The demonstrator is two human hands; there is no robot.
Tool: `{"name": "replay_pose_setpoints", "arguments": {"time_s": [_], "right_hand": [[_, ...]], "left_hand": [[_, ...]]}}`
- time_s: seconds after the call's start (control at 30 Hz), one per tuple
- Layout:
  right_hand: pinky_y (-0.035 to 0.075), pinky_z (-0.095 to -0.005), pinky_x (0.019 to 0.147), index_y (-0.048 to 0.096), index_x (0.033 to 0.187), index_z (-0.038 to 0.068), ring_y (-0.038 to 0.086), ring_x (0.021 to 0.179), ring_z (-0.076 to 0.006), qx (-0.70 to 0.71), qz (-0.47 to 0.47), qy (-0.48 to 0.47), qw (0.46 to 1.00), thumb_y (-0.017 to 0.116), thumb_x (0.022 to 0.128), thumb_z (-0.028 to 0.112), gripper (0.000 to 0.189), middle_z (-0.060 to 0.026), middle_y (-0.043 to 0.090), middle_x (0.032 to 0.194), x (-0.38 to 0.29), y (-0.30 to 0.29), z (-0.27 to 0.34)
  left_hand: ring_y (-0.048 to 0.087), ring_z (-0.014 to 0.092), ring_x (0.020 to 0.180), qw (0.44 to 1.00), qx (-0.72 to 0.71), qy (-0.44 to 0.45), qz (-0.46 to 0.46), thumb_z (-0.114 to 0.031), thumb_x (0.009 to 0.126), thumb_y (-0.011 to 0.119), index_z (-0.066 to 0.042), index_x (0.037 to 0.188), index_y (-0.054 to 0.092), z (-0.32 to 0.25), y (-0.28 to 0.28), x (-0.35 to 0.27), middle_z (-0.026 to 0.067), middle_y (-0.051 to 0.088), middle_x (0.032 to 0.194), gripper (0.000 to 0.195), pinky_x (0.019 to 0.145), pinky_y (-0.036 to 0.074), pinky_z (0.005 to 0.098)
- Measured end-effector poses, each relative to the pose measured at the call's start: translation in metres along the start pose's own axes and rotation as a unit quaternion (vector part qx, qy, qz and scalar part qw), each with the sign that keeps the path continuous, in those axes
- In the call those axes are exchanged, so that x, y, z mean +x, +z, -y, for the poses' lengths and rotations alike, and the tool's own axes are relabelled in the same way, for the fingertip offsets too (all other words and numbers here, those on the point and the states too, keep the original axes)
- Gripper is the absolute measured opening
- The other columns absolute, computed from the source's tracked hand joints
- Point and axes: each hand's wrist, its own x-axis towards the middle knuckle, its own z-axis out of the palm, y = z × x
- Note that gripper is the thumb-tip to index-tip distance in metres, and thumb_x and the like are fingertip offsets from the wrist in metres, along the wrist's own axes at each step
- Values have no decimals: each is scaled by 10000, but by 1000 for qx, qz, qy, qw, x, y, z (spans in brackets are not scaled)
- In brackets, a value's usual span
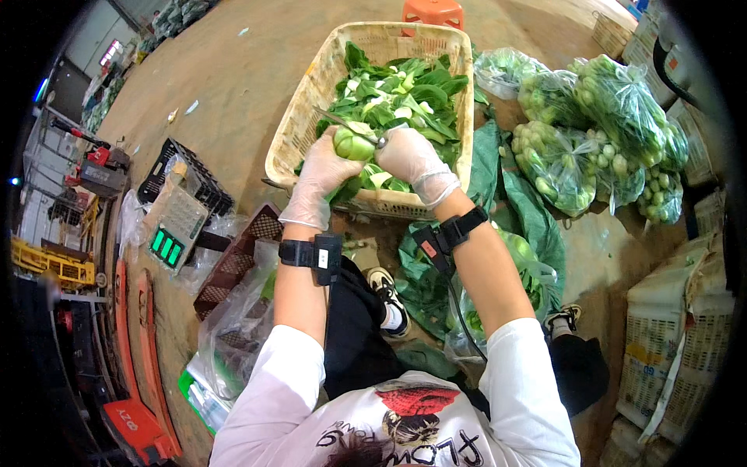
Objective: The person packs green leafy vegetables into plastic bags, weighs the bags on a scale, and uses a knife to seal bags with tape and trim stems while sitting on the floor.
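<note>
My left hand (pixel 328 160), in a thin clear glove, holds a head of bok choy (pixel 353 146) with its pale green base turned up and to the right. Gripped in my gloved right hand (pixel 413 153) is a knife (pixel 341 121), its blade lying across the far side of that base. Both hands are over the near part of a dirty cream plastic crate (pixel 286 131). Loose green leaves and cut white stem pieces (pixel 402 96) fill much of the crate. My fingers hide the knife's handle.
Clear bags of bok choy (pixel 554 169) are piled at the right, beside a green tarp (pixel 487 157). An orange stool (pixel 432 13) stands beyond the crate. To the left are a digital scale (pixel 175 225), a brown crate (pixel 236 262) and a red pallet jack (pixel 143 429). White crates (pixel 656 344) stand at right.
</note>
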Motion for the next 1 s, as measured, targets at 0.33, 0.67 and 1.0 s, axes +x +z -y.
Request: {"name": "replay_pose_setpoints", "arguments": {"time_s": [0.33, 0.67, 1.0], "right_hand": [[514, -364, 665, 664, 777, 41, 636, 770, -291, -355, 133, -106, 919, 508, 764, 194, 219, -154, 645, 837, 9, 48, -113], [393, -205, 389, 497, 1195, 20, 507, 488, -86, 533, 0, 24, 846, 703, 736, 195, 532, -29, 569, 734, -34, -17, -23], [354, -180, 419, 479, 1227, 32, 443, 484, -42, 609, 38, -30, 791, 726, 694, 182, 606, 24, 556, 743, -53, -17, -29]], "left_hand": [[592, 152, 859, 978, -65, 105, -170, -35, 589, 741, -2, 1074, 502, -11, -21, -2, 77, 605, 968, 542, 773, 487, 258], [545, 132, 924, 986, -162, 43, -1, -65, 580, 804, -10, 1148, 465, -31, -5, -14, 55, 575, 1023, 664, 822, 459, 265], [511, 104, 928, 972, -183, 56, 137, -177, 746, 700, 1, 1118, 512, -34, 7, -13, 18, 571, 997, 452, 830, 421, 255]]}}
